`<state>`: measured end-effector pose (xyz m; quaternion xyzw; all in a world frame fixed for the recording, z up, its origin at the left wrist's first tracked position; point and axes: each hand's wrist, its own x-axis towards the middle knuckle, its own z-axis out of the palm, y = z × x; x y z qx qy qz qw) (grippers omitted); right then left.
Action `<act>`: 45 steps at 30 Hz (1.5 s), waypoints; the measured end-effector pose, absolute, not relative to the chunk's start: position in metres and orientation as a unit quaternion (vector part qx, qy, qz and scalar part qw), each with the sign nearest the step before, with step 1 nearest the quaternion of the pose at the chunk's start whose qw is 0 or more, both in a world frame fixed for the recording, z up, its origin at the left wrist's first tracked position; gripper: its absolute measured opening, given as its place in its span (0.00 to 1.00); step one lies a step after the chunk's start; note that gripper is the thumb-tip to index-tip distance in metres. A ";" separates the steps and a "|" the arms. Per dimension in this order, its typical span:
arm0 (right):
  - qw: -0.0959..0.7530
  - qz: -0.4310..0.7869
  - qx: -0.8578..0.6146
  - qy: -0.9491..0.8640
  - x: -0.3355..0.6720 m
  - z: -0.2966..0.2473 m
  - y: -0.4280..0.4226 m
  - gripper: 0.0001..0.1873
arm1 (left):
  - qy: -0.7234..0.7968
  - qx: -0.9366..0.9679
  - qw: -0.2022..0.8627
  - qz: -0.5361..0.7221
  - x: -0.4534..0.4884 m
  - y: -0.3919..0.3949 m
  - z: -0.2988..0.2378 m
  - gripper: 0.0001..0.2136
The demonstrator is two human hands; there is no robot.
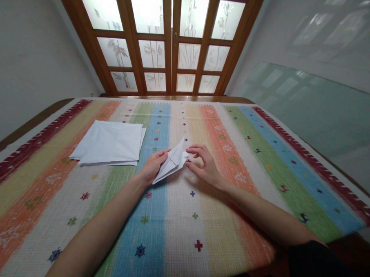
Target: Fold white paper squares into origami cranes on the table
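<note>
A white sheet of paper folded into a pointed, layered shape (pixel 171 162) is held up over the middle of the table. My left hand (pixel 155 165) grips its left side, thumb on top and fingers underneath. At the right end, the fingertips and thumb of my right hand (pixel 204 166) close on a small folded flap of the same paper. One sharp corner points up and away from me. The undersides of the folds are hidden.
A stack of white paper sheets (pixel 111 143) lies to the left, its edges uneven. The striped tablecloth (pixel 180 236) covers the table. Beyond the far edge stand wooden doors (pixel 173 52) with frosted panes. A glass panel (pixel 321 107) leans along the right wall.
</note>
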<state>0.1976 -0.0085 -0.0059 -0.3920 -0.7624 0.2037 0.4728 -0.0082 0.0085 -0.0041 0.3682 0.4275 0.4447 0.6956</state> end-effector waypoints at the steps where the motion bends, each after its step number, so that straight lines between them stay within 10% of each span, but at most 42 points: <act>1: 0.473 0.158 -0.378 -0.780 0.198 -0.002 -0.011 0.14 | 0.424 0.372 0.697 0.443 -0.008 0.008 -0.003 0.12; 14: 0.322 -0.059 -0.281 -0.902 0.193 0.009 -0.011 0.11 | 0.433 0.441 0.676 0.401 -0.008 0.006 -0.010 0.20; 22: 0.234 -0.154 -0.279 -0.919 0.204 -0.017 0.001 0.09 | 0.478 0.756 0.192 0.404 -0.016 0.001 -0.009 0.13; 28: 0.177 -0.123 -0.286 -0.934 0.207 -0.028 0.002 0.11 | 0.349 0.911 0.064 0.209 -0.016 -0.004 -0.019 0.08; 45: 0.123 0.037 -0.498 -0.858 0.184 -0.015 0.001 0.13 | 0.527 0.845 0.039 0.081 -0.012 -0.004 -0.010 0.12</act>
